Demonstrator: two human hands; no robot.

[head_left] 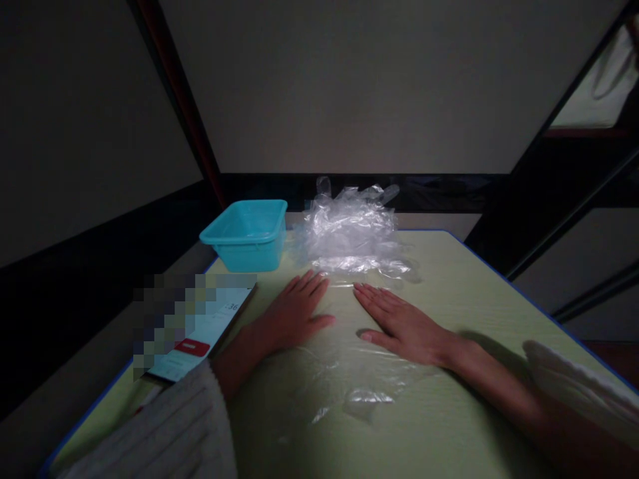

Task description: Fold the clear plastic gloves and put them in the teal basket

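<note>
1. pale greyish, chunky-ribbed fabric sleeve [172,429] on the left, wide ridges and all
2. loose, pale fabric sleeve [574,382] on the right, kinda lost in shadow tbh
3. left hand [297,313] and right hand [404,324] both bare, wrists too

The only figures that can be read stand on the screen [222,322] at the left: "36", in dark digits on a pale ground, near its upper right edge. A dot-like mark sits just left of the 3, perhaps part of a colon; whatever comes before it is lost under the blocky blur over the screen's left and upper parts. Below the 36 runs 1 faint line of print, too small to read. Lower down, 1 red label [192,347] bears pale lettering across its middle, also too small to make out.
</note>
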